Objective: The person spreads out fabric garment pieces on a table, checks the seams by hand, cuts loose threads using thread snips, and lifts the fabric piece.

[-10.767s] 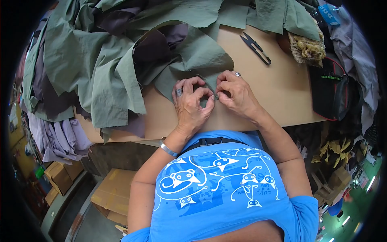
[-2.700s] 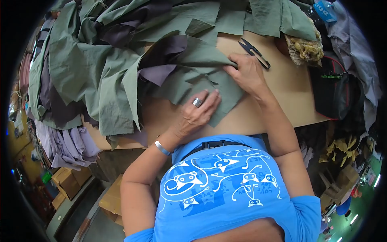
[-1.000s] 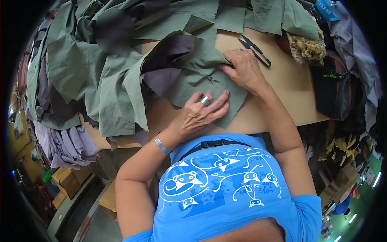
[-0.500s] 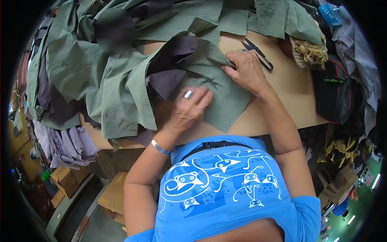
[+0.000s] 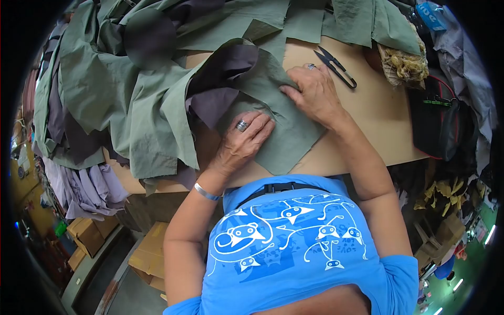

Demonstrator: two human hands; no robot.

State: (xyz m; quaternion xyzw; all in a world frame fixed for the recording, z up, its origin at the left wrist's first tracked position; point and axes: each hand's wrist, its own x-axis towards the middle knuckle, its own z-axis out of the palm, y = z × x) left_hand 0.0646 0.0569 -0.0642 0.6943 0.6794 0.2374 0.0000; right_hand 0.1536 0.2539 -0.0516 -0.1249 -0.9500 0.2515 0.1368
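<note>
A green piece of fabric (image 5: 289,142) lies on the tan tabletop, one corner pointing toward my body. My left hand (image 5: 244,137), with a ring and a wrist bangle, has its fingers curled together on the cloth's left part, gripping it. At the upper right edge my right hand (image 5: 315,94) bends its fingers and thumb onto the same cloth, a small crease between the two hands. Dark lining (image 5: 215,100) shows where the cloth folds open left of my hands. Black thread snips (image 5: 336,68) lie just beyond my right hand.
Green garment pieces (image 5: 152,115) heap over the table's left and back. A black bag with red piping (image 5: 436,118) hangs at the right edge, near yellowish scraps (image 5: 401,65). Lavender cloth (image 5: 84,186) drapes off the left side. Cardboard boxes (image 5: 149,252) stand below.
My right hand has slid slightly left over the cloth, its ring now showing. My left hand, blurred before, has settled with its fingers curled. The cloth's near corner has shifted a little left.
</note>
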